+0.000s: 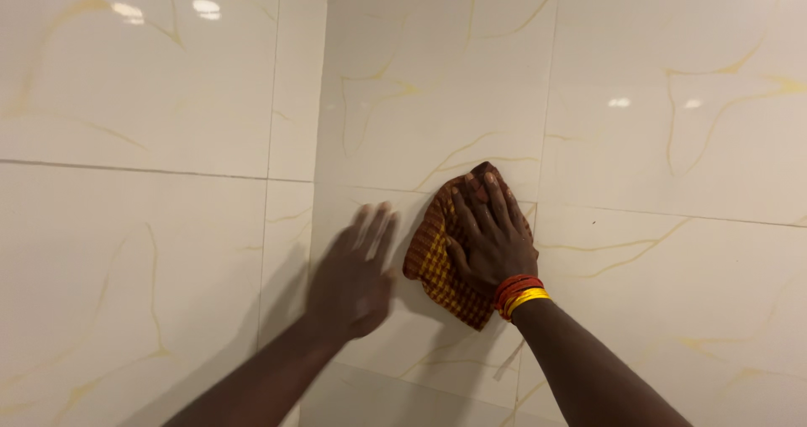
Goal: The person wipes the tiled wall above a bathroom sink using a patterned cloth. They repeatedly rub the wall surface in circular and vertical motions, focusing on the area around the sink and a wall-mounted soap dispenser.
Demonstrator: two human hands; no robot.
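1. R hand (494,240): flat, fingers spread, palm pressing checked orange/brown cloth (437,259) onto the glossy cream wall tile (656,141). No pinch, cloth is held by pressure + friction only. Red/yellow bangles (519,294) at the wrist.
2. Cloth sits under the R fingers and bunches out past the thumb side and below the palm heel; top corner pokes just beyond the fingertips, near the horizontal grout line (672,215).
3. L hand (353,271): motion-blurred, fingers look open and loosely spread, nothing in it. Can't tell if it touches the wall. Just beside the cloth's loose edge, near the inside corner joint (319,141).
4. Risk: slick tile + no grip → cloth could slide out from under the palm and drop, esp. if pressure eases.
5. Risk: bunched folds under the palm → uneven contact, streaks/missed patches.
6. Risk: bangles close to tile → could scrape glaze if wrist flattens.
7. Risk: L hand could snag the loose cloth edge.
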